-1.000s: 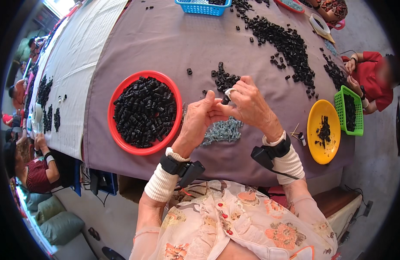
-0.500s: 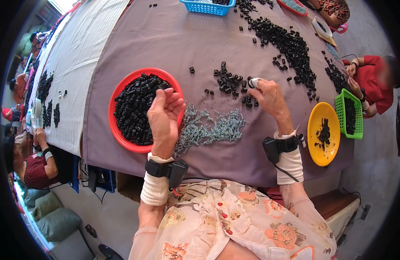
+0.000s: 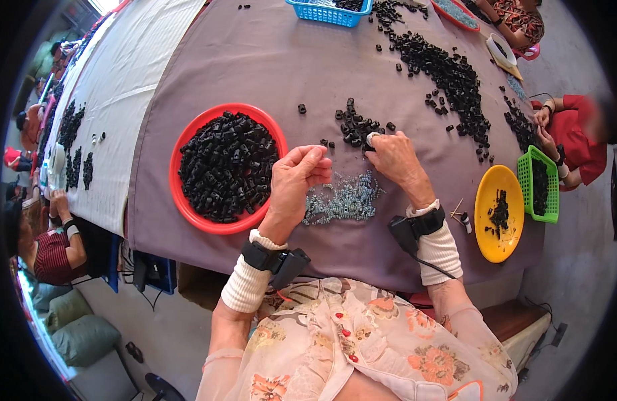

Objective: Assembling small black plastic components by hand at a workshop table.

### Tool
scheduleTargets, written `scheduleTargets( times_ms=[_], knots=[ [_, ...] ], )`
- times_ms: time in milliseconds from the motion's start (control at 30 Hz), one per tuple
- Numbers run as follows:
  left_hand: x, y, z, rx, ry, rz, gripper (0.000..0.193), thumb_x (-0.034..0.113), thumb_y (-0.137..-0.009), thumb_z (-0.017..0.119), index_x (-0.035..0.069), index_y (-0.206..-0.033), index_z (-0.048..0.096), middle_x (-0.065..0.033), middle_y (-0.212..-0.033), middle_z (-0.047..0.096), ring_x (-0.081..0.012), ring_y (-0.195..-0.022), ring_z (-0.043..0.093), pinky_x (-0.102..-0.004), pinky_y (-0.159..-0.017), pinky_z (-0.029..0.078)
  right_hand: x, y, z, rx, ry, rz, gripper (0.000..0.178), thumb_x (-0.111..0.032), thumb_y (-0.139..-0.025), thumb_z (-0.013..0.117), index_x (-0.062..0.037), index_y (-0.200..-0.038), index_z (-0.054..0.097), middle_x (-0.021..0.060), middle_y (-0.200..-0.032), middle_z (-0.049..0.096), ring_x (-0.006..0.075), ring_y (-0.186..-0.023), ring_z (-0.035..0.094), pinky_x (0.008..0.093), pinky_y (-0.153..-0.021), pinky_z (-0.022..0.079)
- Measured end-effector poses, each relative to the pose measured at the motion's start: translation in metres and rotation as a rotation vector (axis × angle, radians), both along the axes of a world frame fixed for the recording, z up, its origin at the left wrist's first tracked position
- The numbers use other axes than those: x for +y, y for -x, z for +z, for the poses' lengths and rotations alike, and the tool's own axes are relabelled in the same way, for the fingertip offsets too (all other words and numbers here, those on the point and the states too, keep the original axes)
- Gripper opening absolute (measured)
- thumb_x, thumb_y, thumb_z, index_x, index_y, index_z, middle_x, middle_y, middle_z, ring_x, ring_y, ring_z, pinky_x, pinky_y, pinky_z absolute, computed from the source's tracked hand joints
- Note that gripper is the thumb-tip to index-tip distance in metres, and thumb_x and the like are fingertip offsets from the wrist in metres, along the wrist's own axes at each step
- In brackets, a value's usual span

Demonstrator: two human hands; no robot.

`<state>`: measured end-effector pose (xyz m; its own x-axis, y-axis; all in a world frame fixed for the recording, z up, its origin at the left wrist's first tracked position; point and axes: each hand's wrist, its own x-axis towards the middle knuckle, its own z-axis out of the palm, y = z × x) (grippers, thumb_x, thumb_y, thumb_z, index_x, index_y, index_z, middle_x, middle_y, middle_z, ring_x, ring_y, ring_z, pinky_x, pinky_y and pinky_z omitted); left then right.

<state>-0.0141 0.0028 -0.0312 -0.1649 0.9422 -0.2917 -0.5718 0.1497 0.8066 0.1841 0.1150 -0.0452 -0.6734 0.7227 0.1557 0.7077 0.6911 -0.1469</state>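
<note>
My left hand (image 3: pixel 297 190) is over the cloth, just right of a red bowl (image 3: pixel 177 157) heaped with small black plastic cylinders (image 3: pixel 225 167). Its thumb and fingers are pinched together; whatever they hold is too small to make out. My right hand (image 3: pixel 401 164), with a white covering on one fingertip, has its fingers bent together at the edge of a loose group of black pieces (image 3: pixel 355 127). Anything between them is hidden. Below and between both hands lies a patch of small metal springs (image 3: pixel 345 200).
A yellow plate (image 3: pixel 485 237) with black bits stands at the right beside a small bottle (image 3: pixel 465 222). Beyond it are a green basket (image 3: pixel 552 207) and a person in red (image 3: pixel 582 140). A blue basket (image 3: pixel 328 15) and a long spread of black pieces (image 3: pixel 449 80) lie farther off.
My left hand has moved right, off the red bowl's edge, and its loosely curled fingers have come together in a pinch. My right hand has shifted slightly left and down.
</note>
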Motion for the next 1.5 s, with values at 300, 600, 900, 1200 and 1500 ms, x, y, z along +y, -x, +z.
scheduleTargets(
  times_ms=[300, 600, 900, 1200, 1500],
  knots=[
    [0.009, -0.015, 0.005, 0.095, -0.089, -0.16, 0.028, 0.011, -0.091, 0.06, -0.002, -0.116, 0.057, -0.0084, -0.1, 0.065, -0.0147, -0.085, 0.064, -0.028, -0.075, 0.054, -0.026, 0.024, 0.047, 0.621, 0.444, 0.113, 0.019, -0.013, -0.078, 0.068, 0.001, -0.074, 0.055, 0.0139, -0.063, 0.053, 0.0288, -0.054, 0.05, 0.0362, -0.051, 0.04],
    [0.007, 0.01, 0.01, 0.008, -0.098, 0.049, 0.019, 0.01, -0.093, 0.056, -0.001, -0.108, 0.059, -0.0102, -0.097, 0.066, -0.0167, -0.084, 0.065, -0.0296, -0.075, 0.055, -0.021, 0.031, 0.013, 0.453, 0.234, 0.165, 0.02, -0.016, -0.077, 0.068, -0.0002, -0.077, 0.056, 0.0148, -0.07, 0.057, 0.0329, -0.063, 0.058, 0.0383, -0.052, 0.043],
    [0.0, 0.009, 0.002, 0.049, -0.041, 0.041, 0.023, 0.01, -0.091, 0.06, -0.001, -0.111, 0.059, -0.0084, -0.094, 0.066, -0.0132, -0.079, 0.064, -0.0275, -0.072, 0.055, -0.037, 0.043, -0.008, 0.106, 0.047, 0.221, 0.013, -0.012, -0.074, 0.064, -0.0036, -0.08, 0.057, 0.0117, -0.077, 0.063, 0.0317, -0.077, 0.062, 0.0435, -0.068, 0.044],
    [-0.002, 0.0, -0.002, 0.273, -0.101, -0.018, 0.024, 0.008, -0.085, 0.067, 0.001, -0.108, 0.062, -0.0019, -0.088, 0.066, -0.0071, -0.075, 0.06, -0.0218, -0.068, 0.05, -0.03, 0.033, 0.033, 0.778, 0.662, 0.04, 0.011, -0.006, -0.079, 0.068, -0.0006, -0.087, 0.062, 0.0046, -0.069, 0.062, 0.0047, -0.064, 0.055, 0.0225, -0.059, 0.046],
    [-0.001, -0.013, -0.002, 0.47, -0.123, -0.056, 0.021, 0.005, -0.083, 0.066, 0.0, -0.103, 0.065, -0.002, -0.085, 0.066, -0.0068, -0.076, 0.061, -0.0211, -0.067, 0.049, -0.033, 0.037, 0.048, 0.779, 0.51, 0.129, 0.011, -0.004, -0.077, 0.065, 0.0014, -0.087, 0.062, 0.0076, -0.071, 0.059, 0.0119, -0.06, 0.056, 0.0269, -0.056, 0.044]
  ],
)
